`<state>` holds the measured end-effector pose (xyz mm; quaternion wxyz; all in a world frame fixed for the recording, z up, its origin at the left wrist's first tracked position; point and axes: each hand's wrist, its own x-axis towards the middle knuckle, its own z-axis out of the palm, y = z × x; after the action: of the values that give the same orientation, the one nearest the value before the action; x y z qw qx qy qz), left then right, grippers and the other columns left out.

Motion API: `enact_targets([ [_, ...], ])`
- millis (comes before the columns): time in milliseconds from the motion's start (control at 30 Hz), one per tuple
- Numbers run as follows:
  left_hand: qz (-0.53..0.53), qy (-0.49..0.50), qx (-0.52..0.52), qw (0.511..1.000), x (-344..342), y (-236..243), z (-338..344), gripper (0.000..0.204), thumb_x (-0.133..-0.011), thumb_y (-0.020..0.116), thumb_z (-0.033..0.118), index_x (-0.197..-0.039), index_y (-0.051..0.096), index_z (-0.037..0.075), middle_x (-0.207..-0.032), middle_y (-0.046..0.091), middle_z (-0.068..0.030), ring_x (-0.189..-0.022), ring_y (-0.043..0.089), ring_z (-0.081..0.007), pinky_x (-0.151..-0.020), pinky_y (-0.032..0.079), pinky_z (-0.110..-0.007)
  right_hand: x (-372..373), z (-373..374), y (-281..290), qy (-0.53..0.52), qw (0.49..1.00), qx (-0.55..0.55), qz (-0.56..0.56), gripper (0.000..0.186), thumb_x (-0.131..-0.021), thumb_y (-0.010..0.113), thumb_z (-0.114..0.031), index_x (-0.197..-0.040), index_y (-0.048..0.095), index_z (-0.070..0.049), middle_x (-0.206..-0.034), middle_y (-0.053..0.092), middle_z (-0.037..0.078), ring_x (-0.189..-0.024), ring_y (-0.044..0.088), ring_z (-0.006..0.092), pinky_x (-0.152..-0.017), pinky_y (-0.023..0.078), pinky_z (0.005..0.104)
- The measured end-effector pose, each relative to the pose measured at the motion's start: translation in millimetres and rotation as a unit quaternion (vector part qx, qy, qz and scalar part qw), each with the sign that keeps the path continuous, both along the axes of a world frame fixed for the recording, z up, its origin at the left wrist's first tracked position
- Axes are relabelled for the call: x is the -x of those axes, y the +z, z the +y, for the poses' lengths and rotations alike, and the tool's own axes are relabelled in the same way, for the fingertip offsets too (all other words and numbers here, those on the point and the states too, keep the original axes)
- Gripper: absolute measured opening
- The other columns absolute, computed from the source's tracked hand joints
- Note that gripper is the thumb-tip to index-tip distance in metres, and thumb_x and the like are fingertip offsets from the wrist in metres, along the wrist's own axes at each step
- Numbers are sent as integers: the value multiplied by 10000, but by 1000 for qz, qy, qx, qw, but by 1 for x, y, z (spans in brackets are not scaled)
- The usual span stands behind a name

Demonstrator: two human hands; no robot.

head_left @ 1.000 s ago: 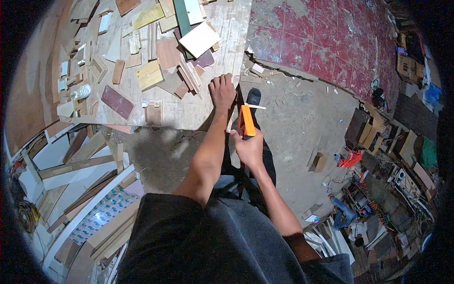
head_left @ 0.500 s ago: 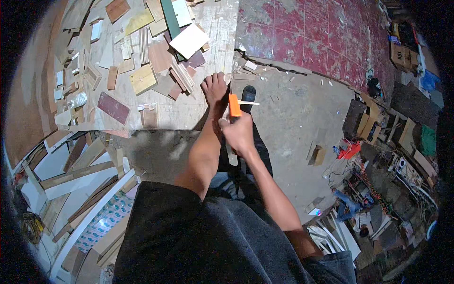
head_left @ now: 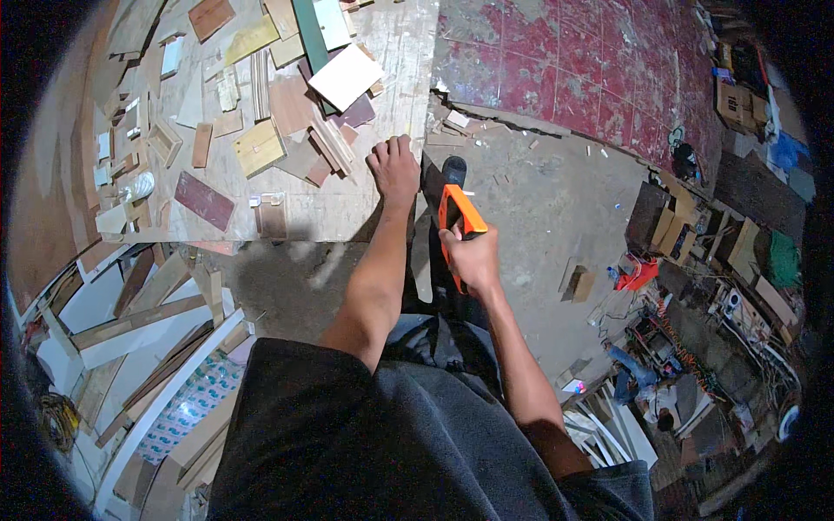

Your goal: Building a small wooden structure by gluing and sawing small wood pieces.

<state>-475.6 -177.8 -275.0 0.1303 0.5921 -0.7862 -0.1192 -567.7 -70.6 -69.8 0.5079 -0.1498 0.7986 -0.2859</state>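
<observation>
My right hand is closed around the orange and black handle of a handsaw, just off the right edge of the wooden worktable. The saw's dark blade is hard to make out beside the table edge. My left hand lies palm down on the tabletop near that edge, fingers extended and slightly bent. Whether anything is under its palm is hidden. A pale strip shows below the table edge between my forearms; its kind is unclear. My dark shoe is on the floor beyond the saw.
Wood offcuts and a white board are scattered over the table. Planks are piled at the lower left. Red tiled flooring borders grey concrete. Cables, tools and a red object crowd the right side.
My right hand and the saw have shifted right, away from the table edge, and the handle has turned. A pale stick beside the saw no longer shows there. My left hand stays nearly in place.
</observation>
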Motion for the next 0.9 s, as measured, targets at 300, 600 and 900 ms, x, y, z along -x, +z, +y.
enact_targets([
  [300,-12,13,64,998,11,-11,-13,232,-849,624,139,-1081,615,133,-998,595,-63,-967,543,-280,-827,398,-456,-7,-2,-44,4,994,105,-13,182,-758,647,-12,-680,482,-27,-608,507,24,-569,464,118,-558,425,321],
  [600,-44,19,54,997,1,-22,2,257,-837,638,195,-1090,625,157,-1001,593,-50,-975,542,-281,-826,399,-464,-24,12,-48,13,997,77,-4,166,-744,672,-23,-690,515,-17,-608,536,63,-585,526,150,-587,447,318],
  [900,-57,43,67,995,3,-26,4,284,-809,640,148,-1091,635,176,-996,604,-20,-953,533,-268,-830,389,-453,-12,-9,-42,-6,996,72,-56,135,-775,666,-6,-755,532,-9,-655,531,12,-609,492,108,-590,435,307],
])
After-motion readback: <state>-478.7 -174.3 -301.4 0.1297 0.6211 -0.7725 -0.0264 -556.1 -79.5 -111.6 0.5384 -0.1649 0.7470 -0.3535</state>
